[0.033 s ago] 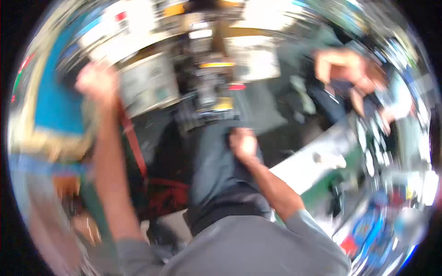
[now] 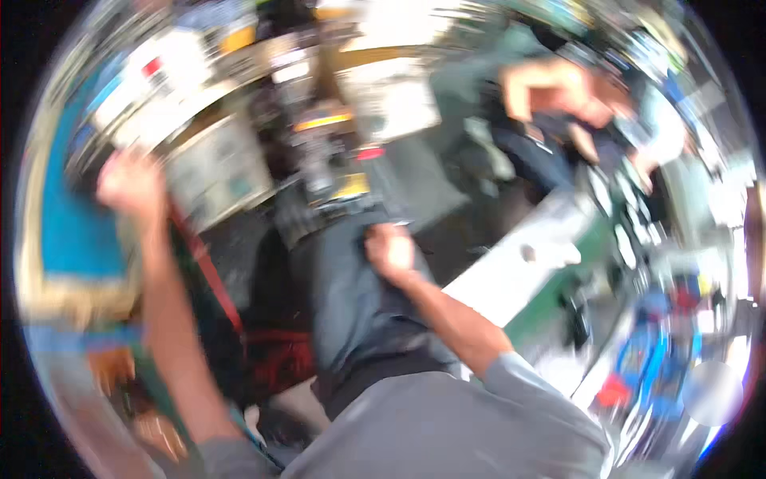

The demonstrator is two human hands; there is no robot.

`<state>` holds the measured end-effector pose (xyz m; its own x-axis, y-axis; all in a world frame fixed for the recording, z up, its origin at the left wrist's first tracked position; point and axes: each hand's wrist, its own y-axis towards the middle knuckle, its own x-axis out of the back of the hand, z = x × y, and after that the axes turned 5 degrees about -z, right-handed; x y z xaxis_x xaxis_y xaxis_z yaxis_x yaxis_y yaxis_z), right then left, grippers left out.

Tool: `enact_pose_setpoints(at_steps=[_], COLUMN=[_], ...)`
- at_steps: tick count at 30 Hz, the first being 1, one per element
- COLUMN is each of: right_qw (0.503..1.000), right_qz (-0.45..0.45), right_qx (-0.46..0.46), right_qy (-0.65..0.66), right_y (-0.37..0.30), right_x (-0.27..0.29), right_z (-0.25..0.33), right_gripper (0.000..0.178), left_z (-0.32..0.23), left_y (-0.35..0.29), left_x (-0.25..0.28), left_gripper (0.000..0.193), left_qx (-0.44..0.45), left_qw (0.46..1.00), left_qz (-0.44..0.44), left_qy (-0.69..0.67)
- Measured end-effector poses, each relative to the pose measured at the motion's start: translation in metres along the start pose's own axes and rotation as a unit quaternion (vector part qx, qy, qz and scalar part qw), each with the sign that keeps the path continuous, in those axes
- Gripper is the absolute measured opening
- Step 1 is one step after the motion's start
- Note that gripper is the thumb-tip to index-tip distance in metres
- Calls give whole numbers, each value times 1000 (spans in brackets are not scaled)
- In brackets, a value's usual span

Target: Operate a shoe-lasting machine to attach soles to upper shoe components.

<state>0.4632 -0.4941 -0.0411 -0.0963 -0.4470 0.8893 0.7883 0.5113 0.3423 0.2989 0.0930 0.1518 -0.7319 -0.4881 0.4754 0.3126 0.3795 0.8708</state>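
Motion blurs the whole picture. My left arm reaches out to the far left, where my left hand (image 2: 132,185) looks closed beside a dark, smeared object (image 2: 86,166). Whatever it grips is hidden. My right hand (image 2: 391,251) is low over my dark trousers (image 2: 339,279), near the knee, with its fingers curled in. A small pale glint shows at its fingertips, too smeared to name. Just beyond my knee stands a machine (image 2: 327,160) with metal and yellow parts.
A pale boxy panel (image 2: 223,172) stands near my left hand, with a red strip (image 2: 209,275) below it. A blue panel (image 2: 80,191) is farther left. At the right a white-topped bench (image 2: 511,251) runs diagonally; beyond it another person (image 2: 558,96) sits bent forward.
The scene has shifted left in the picture and tilted slightly, as the view turns right. Both hands keep about the same pose, the left by the dark object and the right over my leg.
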Motion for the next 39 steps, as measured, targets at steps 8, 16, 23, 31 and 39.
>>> enact_pose_setpoints(at_steps=[8, 16, 23, 31, 39], right_qw=[978, 974, 966, 921, 817], right_qz=[-34, -22, -50, -62, -177], right_qx=[-57, -57, -52, -120, -514], right_qy=[198, 219, 249, 365, 190], right_y=[0, -7, -10, -31, -187], right_x=[29, 31, 31, 66, 204], right_z=[21, 23, 22, -20, -222], right_gripper=[11, 16, 14, 21, 25], left_z=[3, 7, -8, -109, -54], left_y=[11, 5, 6, 7, 24], left_x=[-23, -14, -2, 21, 62], left_gripper=[22, 24, 24, 21, 40], left_qx=[-65, -71, -49, -111, -151], left_qw=[984, 987, 981, 989, 985], left_qz=[-115, -61, -22, -87, -54], left_qy=[122, 133, 186, 34, 63])
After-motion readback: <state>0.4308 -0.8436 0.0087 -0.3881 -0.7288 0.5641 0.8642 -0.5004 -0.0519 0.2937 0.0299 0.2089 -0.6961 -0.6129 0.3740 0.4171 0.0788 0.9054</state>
